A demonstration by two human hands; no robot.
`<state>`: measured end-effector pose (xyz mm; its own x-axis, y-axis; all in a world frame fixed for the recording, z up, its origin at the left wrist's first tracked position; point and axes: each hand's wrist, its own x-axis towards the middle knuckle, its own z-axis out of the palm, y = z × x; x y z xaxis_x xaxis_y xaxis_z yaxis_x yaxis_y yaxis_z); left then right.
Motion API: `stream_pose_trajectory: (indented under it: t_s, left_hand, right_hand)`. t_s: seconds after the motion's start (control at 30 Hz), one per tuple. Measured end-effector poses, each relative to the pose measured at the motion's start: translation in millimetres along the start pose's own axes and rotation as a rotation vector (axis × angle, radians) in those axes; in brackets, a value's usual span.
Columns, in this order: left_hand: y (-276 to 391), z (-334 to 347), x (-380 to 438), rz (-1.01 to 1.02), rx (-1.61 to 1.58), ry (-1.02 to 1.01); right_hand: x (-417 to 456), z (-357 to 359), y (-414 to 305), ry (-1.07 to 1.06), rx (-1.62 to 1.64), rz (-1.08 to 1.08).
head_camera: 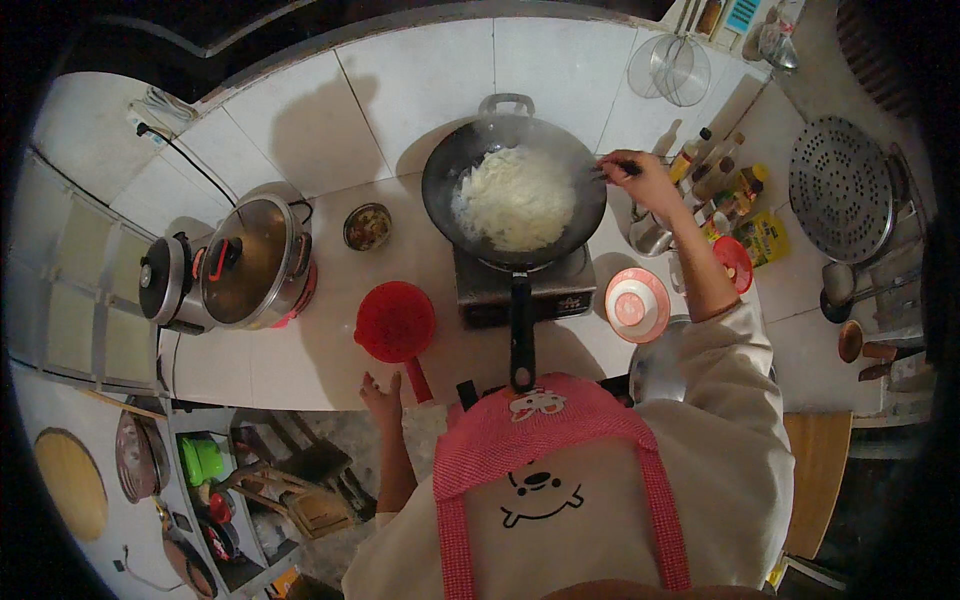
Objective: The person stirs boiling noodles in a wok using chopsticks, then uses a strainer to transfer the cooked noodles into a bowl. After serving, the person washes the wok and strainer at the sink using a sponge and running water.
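A black wok [442, 202] stands on a portable cooktop [480, 296], its long handle towards me, and steam rises from the pale noodle-like food [517, 199] inside. At the wok's right rim my right hand [634, 176] holds a dark, slim thing, perhaps a utensil; its far end is hard to make out. My left hand [382, 394] is at the counter's front edge with fingers apart, just left of the handle of a red plastic ladle [395, 322]. A small bowl with chopped food [367, 226] sits left of the wok.
To the left stand a large lidded pot [251, 262] and a smaller cooker [161, 277]. Right of the cooktop are a pink-and-white bowl [637, 305], a metal basin [660, 367] and several bottles [712, 176]. Strainers [669, 69] hang on the tiled wall.
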<state>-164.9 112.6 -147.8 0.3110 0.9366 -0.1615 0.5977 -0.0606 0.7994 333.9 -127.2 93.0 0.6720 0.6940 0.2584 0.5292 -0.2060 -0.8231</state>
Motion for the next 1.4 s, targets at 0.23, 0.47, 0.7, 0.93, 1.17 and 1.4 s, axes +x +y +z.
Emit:
stream_pose_trajectory:
  t_s: [0.23,0.47,0.7,0.93,1.17,1.4]
  left_hand:
    - [11.5,20.8,-7.8,-0.533,-0.789,-0.612]
    - [23.0,20.1,-10.9,-0.435,-0.738,-0.519]
    - [103.8,-34.1,-12.3,-0.307,-0.696,-0.457]
    - [211.2,-75.9,-8.2,-0.154,-0.735,-0.497]
    - [275.8,-42.8,18.3,-0.035,-0.724,-0.635]
    - [300.6,23.7,40.3,0.084,-0.554,-0.741]
  right_hand:
    - [-16.0,52.7,40.9,0.026,0.573,0.431]
    - [-21.3,49.6,-30.9,-0.416,0.227,-0.026]
    - [-30.4,70.0,1.1,-0.188,-0.150,-0.321]
    - [-41.1,22.6,18.2,0.194,0.212,-0.110]
    - [-90.3,17.6,3.0,0.206,0.499,0.030]
    - [-118.2,4.8,-23.4,0.173,0.513,0.066]
